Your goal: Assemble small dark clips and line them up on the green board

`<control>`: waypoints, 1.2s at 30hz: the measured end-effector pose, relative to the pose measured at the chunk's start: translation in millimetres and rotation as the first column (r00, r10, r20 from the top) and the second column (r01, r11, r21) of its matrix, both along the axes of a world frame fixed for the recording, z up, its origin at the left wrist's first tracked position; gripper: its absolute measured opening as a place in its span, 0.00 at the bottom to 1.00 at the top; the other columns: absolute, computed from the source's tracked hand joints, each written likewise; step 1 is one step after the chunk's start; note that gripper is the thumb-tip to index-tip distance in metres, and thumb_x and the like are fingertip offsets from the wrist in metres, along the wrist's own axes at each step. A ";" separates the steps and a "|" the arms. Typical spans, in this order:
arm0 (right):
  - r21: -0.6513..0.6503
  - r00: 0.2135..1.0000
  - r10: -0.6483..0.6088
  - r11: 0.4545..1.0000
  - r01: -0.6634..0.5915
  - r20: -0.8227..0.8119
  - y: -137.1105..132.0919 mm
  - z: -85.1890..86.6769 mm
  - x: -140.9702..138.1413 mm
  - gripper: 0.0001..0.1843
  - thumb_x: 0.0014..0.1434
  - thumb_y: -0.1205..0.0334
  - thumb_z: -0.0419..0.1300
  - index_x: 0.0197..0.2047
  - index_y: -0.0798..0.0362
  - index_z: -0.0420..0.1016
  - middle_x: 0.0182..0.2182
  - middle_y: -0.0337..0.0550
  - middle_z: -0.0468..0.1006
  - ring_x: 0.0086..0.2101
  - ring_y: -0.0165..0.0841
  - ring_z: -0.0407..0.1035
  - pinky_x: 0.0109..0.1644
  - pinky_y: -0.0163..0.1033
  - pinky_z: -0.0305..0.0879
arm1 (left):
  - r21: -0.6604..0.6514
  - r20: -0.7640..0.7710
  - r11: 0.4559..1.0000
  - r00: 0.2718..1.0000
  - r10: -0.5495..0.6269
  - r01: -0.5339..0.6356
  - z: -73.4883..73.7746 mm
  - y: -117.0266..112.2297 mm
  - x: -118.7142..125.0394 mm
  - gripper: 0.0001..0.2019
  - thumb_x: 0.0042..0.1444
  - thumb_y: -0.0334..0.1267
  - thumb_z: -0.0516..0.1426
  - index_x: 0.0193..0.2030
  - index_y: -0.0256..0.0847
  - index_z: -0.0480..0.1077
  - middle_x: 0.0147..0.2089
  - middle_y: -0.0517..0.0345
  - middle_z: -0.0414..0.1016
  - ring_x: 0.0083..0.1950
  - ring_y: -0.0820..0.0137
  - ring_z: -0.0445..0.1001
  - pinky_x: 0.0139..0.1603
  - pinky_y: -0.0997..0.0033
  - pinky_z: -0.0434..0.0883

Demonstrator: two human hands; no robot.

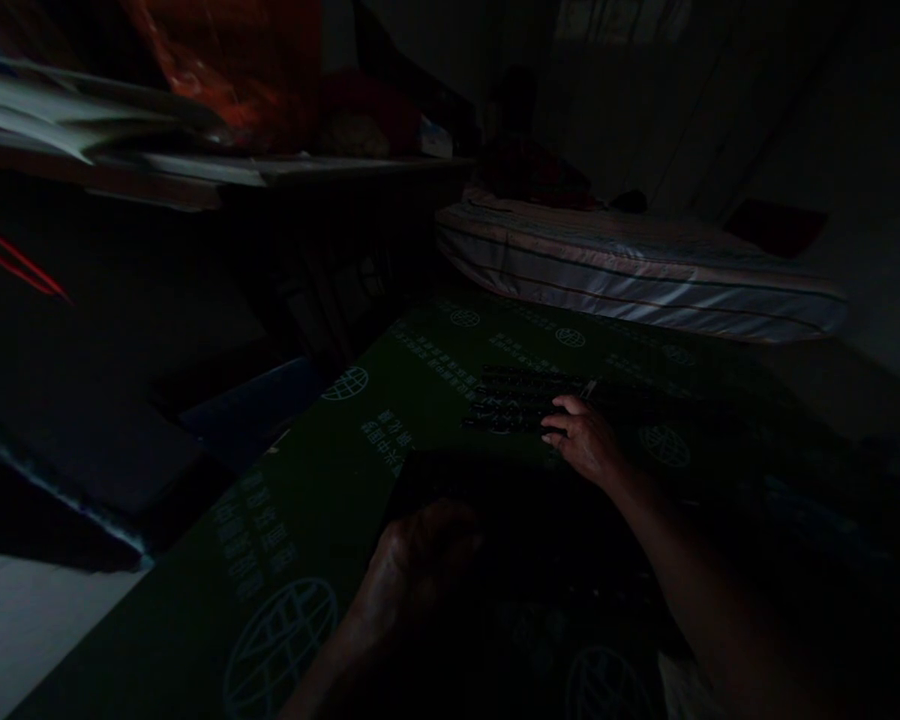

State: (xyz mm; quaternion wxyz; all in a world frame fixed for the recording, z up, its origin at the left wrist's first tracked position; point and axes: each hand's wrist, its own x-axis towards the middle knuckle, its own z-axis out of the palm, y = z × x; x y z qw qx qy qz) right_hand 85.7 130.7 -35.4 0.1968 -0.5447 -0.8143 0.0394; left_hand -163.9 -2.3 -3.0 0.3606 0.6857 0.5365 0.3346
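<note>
The light is very dim. On a green board [435, 375] printed with pale globes and lettering lies a row of long black strips [510, 400] with small glints. My right hand [585, 440] rests at these strips, its fingers spread and a little bent. Just beyond its fingertips is a small pale sliver [589, 388], too small to name. Nearer to me lies a flat black thing [532, 500], whose kind the dark hides. My left hand [427, 545] is over its left part with the fingers curled in; what they hold, if anything, is lost in shadow.
A mattress [645, 270] with a striped cover lies across the board's far end. Along the left runs a raised shelf [285, 172] bearing an orange bag [232, 80] and papers [52, 110]. Below it, a blue surface [251, 400] stands beside the board's left edge.
</note>
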 end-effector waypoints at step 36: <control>0.009 0.998 0.003 1.000 -0.003 0.062 -1.3 3.5 -1.1 0.12 0.53 0.66 0.60 0.42 0.50 0.78 0.51 0.47 0.69 0.47 0.40 0.67 0.51 0.46 0.63 | 0.002 -0.045 1.000 0.999 0.005 -0.005 -2.0 -0.9 -0.4 0.06 0.51 0.38 0.57 0.36 0.44 0.73 0.36 0.60 0.78 0.36 0.68 0.76 0.34 0.76 0.70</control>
